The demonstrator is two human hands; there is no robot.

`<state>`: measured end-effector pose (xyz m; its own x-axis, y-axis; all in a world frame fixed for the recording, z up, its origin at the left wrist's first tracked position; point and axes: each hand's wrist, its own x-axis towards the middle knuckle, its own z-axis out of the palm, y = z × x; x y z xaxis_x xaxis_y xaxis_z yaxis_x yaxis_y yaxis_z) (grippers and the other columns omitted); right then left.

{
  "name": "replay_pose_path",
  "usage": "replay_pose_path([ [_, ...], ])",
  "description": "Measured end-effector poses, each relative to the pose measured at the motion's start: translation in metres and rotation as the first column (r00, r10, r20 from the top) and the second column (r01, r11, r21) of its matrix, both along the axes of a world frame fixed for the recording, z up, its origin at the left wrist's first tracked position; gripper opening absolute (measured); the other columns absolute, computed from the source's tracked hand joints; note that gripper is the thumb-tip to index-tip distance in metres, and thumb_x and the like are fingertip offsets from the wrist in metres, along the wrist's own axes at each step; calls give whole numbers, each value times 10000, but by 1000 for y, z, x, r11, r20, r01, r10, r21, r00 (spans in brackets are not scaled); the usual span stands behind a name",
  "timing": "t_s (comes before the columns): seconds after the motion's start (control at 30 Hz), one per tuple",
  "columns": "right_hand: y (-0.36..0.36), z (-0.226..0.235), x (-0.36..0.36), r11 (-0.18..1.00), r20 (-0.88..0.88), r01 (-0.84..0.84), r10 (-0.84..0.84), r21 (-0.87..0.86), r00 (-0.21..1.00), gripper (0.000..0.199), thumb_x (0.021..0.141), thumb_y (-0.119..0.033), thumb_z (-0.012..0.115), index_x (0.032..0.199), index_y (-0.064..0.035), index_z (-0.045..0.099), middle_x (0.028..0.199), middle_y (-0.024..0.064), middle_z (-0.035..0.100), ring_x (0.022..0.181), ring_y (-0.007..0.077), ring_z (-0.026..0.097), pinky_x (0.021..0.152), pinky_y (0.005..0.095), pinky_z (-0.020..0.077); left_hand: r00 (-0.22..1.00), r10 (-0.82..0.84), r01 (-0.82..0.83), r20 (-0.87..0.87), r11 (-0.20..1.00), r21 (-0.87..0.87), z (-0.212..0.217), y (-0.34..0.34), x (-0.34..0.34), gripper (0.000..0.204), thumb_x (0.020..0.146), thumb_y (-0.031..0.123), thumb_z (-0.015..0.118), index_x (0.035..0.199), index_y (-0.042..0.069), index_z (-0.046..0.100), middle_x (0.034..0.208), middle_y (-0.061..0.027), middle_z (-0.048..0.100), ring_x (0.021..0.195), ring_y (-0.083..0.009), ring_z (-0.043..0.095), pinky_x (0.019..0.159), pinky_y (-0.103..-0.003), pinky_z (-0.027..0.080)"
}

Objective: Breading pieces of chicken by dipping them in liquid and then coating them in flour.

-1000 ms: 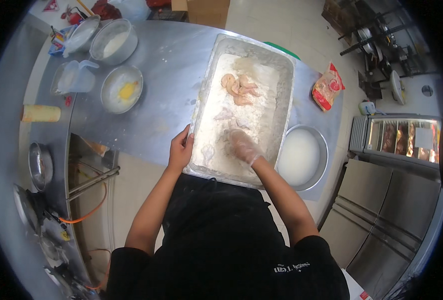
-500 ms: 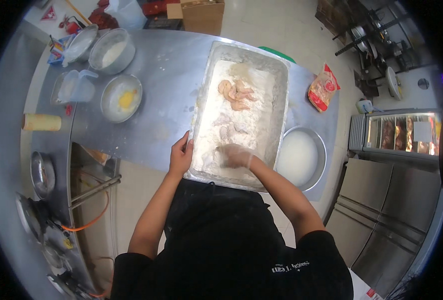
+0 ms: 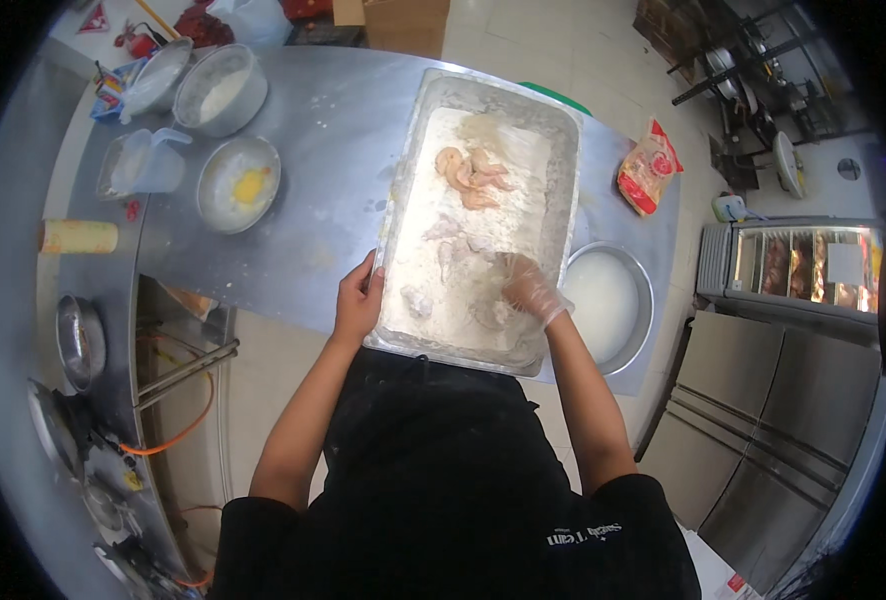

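A large steel tray point(image 3: 563, 190) full of white flour lies on the steel table point(image 3: 333, 180). Several bare pink shrimp point(image 3: 471, 175) sit at its far end, and several floured pieces point(image 3: 445, 252) lie nearer me. My left hand point(image 3: 359, 298) grips the tray's near left rim. My right hand point(image 3: 530, 289), in a thin clear glove dusted with flour, presses down into the flour at the tray's near right, over a coated piece.
A round steel bowl of white liquid point(image 3: 605, 300) sits right of the tray. A bowl with beaten egg point(image 3: 239, 185), a flour bowl point(image 3: 221, 90), a plastic jug point(image 3: 145, 162) and a yellow cylinder point(image 3: 78, 237) stand left. A red packet point(image 3: 647, 168) lies far right. Pans point(image 3: 78, 340) hang lower left.
My gloved right hand has shifted slightly right and toward me within the flour. My left hand keeps its hold on the tray rim.
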<state>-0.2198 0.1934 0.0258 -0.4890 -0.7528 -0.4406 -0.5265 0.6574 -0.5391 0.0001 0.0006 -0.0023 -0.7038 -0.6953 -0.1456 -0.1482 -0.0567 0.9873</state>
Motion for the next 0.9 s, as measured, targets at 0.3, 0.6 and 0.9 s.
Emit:
replay_pose_path([
  [0.3, 8, -26, 40, 893, -530, -391, 447, 223, 720, 121, 796, -70, 516, 869, -46, 609, 764, 173, 612, 675, 294, 620, 621, 389, 500, 999, -14, 16, 37, 999, -50, 3, -1, -1, 407, 937, 101, 527, 1285, -97, 454, 1048, -114, 636, 862, -79, 567, 756, -208, 459],
  [0.6, 17, 45, 15, 985, 27, -135, 133, 106, 991, 276, 808, -306, 595, 951, -77, 650, 849, 196, 624, 877, 375, 609, 803, 430, 477, 1000, -4, 5, 27, 999, -36, 3, -2, 0, 403, 939, 115, 530, 1280, -91, 465, 991, -77, 639, 803, -57, 555, 719, -201, 455],
  [0.9, 5, 3, 62, 872, -407, -448, 488, 196, 772, 123, 796, -83, 526, 843, -57, 636, 858, 117, 633, 802, 243, 633, 575, 330, 514, 1000, -3, 3, 30, 1000, -18, 4, 1, -1, 404, 941, 125, 532, 1279, -88, 470, 942, -47, 629, 749, -48, 532, 677, -189, 440],
])
